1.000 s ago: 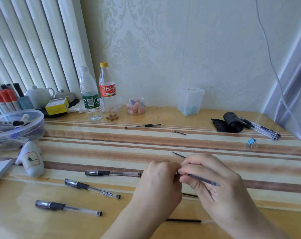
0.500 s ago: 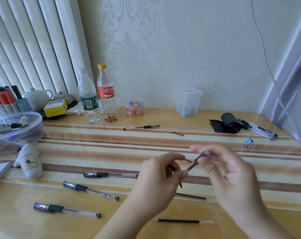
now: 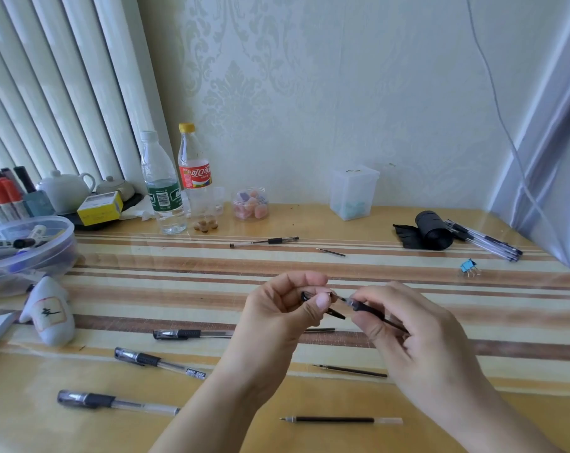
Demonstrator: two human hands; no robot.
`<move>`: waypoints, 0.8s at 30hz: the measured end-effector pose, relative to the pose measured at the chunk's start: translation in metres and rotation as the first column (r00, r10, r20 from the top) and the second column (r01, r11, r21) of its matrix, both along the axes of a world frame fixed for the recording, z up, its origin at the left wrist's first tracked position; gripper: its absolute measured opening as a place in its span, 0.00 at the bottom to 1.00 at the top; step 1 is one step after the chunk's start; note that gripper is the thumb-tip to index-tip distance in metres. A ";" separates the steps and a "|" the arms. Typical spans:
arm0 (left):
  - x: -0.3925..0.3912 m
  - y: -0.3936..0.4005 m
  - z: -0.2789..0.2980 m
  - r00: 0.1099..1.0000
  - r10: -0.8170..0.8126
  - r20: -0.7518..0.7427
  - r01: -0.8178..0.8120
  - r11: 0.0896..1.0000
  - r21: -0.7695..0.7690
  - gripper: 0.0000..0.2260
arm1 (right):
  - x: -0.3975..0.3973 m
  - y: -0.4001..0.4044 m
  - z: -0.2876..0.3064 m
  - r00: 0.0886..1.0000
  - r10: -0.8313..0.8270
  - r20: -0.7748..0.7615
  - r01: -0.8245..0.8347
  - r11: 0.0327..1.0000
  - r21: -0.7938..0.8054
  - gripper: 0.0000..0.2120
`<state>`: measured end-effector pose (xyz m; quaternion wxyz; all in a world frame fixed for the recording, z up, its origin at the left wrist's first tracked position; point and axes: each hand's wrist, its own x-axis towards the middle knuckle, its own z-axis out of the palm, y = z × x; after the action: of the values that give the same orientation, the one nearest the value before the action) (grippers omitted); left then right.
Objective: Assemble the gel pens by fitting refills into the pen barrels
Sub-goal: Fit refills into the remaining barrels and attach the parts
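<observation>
Three capped pens (image 3: 192,334) lie finished on the surface (image 3: 440,335) at eight o'clock of the hands; left hand (image 3: 277,318) pinches a small dark cap or tip piece (image 3: 306,295), grip narrow; right hand (image 3: 417,335) holds the pen barrel (image 3: 366,308), its point toward the left hand; loose refills (image 3: 342,420) remain at five o'clock; judged roughly half done, with the closing of this pen outstanding.
</observation>
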<state>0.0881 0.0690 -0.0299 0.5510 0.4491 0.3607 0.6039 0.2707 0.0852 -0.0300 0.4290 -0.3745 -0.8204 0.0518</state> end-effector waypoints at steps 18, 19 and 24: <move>0.006 -0.005 0.002 0.860 0.219 -0.461 -0.062 0.942 0.330 0.18 | 0.000 -0.005 0.003 0.987 0.114 -0.115 -0.149 0.916 -0.372 0.10; 0.007 -0.005 0.002 0.869 0.201 -0.452 -0.053 0.947 0.318 0.20 | 0.000 -0.006 0.003 0.984 0.115 -0.133 -0.160 0.899 -0.407 0.14; 0.008 -0.004 0.000 0.869 0.172 -0.464 -0.050 0.963 0.264 0.27 | -0.002 -0.002 0.002 0.978 0.033 -0.206 -0.136 0.850 -0.508 0.28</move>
<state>0.0963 0.0651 -0.0296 0.3486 0.6278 0.4351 0.5432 0.2689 0.0834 -0.0275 0.3854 -0.4329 -0.7470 0.3256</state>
